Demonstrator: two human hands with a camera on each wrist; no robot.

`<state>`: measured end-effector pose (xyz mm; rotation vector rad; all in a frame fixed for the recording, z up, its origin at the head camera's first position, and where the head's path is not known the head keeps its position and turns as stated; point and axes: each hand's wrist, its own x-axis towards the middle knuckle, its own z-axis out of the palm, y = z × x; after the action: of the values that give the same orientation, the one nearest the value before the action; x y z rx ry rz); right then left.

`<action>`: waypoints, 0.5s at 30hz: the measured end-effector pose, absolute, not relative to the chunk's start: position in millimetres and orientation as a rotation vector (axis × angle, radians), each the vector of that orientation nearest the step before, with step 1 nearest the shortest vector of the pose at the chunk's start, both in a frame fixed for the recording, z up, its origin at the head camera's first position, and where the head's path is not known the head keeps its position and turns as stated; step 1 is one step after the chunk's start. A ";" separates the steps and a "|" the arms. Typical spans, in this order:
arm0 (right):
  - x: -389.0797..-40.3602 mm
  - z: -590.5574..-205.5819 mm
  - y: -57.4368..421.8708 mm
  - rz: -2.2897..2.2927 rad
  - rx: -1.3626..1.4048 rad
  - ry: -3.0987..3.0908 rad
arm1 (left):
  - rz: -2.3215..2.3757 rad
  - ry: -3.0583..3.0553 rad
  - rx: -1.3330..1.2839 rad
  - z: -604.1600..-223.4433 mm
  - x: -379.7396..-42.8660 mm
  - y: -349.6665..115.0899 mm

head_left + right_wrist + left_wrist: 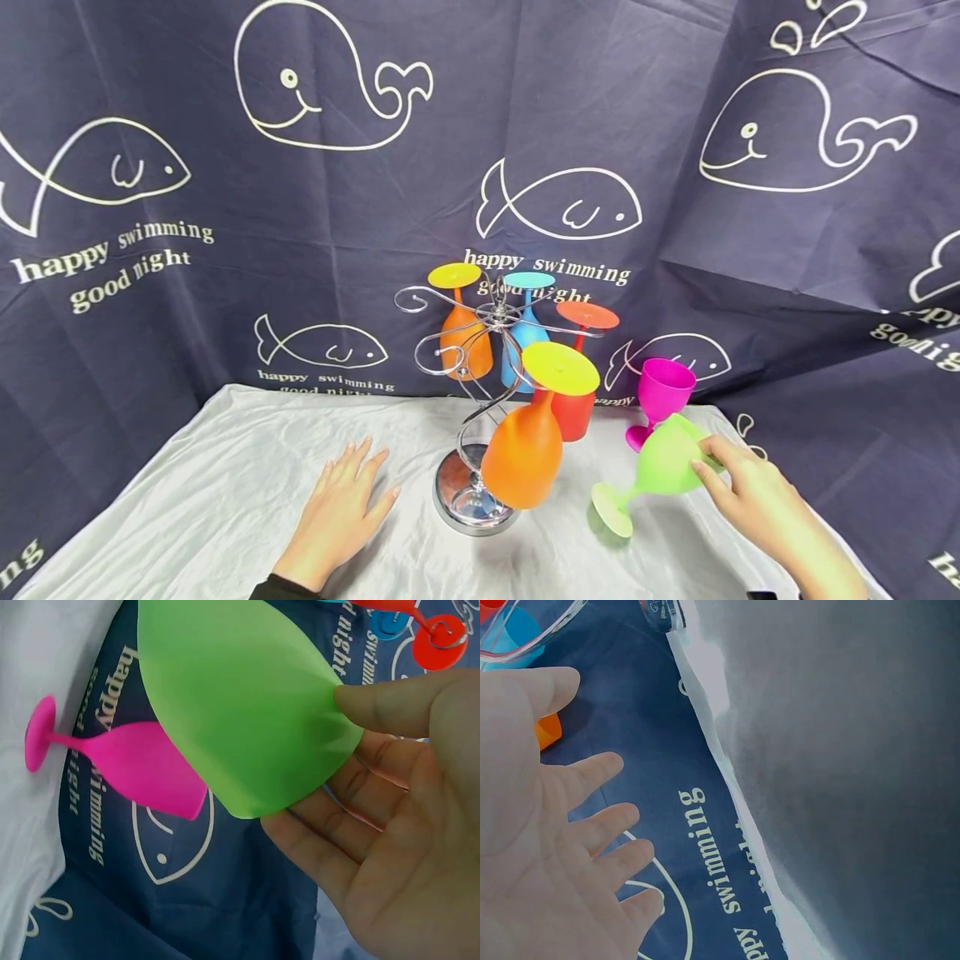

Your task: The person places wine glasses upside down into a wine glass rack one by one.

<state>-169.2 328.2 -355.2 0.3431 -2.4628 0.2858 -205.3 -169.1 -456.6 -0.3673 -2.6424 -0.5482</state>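
Observation:
A green goblet (670, 460) tilts in the grip of my right hand (765, 492), its rim pinched between thumb and fingers. In the right wrist view the green bowl (240, 705) fills the upper middle, and the thumb lies along its rim. My left hand (337, 508) hovers or rests over the cloth with fingers spread, holding nothing. Between the hands stands a chrome rack (476, 492) with goblets hanging upside down: a near orange one (525, 454) with a yellow foot, a red one (573, 417), a blue one (528, 329) and a far orange one (465, 337).
Behind the green goblet a magenta goblet (666, 390) stands upright on the white cloth (247, 442). A dark curtain (450, 208) with fish and whale drawings rises at the table's back and sides. Curled hooks (411, 300) jut from the rack's left.

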 end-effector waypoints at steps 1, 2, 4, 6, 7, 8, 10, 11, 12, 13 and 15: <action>-169.6 -356.3 328.2 0.308 0.364 -2.440 | -0.549 -2.648 -0.366 -456.7 -205.4 -169.2; -170.0 -357.2 327.9 0.331 0.377 -2.421 | -0.549 -2.652 -0.365 -456.8 -205.3 -169.5; -171.1 -358.7 327.3 0.388 0.395 -2.391 | -0.549 -2.651 -0.368 -456.7 -205.4 -169.8; -171.9 -360.1 326.6 0.450 0.402 -2.384 | -0.550 -2.647 -0.370 -456.4 -205.2 -170.1; -171.8 -361.1 326.2 0.486 0.409 -2.387 | -0.549 -2.646 -0.370 -456.3 -205.2 -170.2; -171.9 -362.0 326.0 0.514 0.416 -2.395 | -0.548 -2.645 -0.370 -456.3 -205.1 -170.2; -171.5 -364.2 325.8 0.572 0.429 -2.418 | -0.548 -2.643 -0.371 -456.5 -205.2 -170.1; -171.1 -365.6 325.6 0.605 0.442 -2.427 | -0.545 -2.642 -0.371 -456.7 -205.1 -170.2; -170.8 -366.9 325.2 0.644 0.452 -2.434 | -0.544 -2.642 -0.372 -457.0 -205.1 -170.3; -170.7 -368.4 324.6 0.682 0.468 -2.434 | -0.545 -2.642 -0.371 -457.2 -205.0 -170.3; -171.1 -371.5 323.4 0.759 0.491 -2.430 | -0.546 -2.643 -0.373 -457.6 -205.0 -170.4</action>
<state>-171.1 323.4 -371.5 0.4906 -2.4299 0.7589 -205.0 -170.4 -457.6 -0.3728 -2.6432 -0.5457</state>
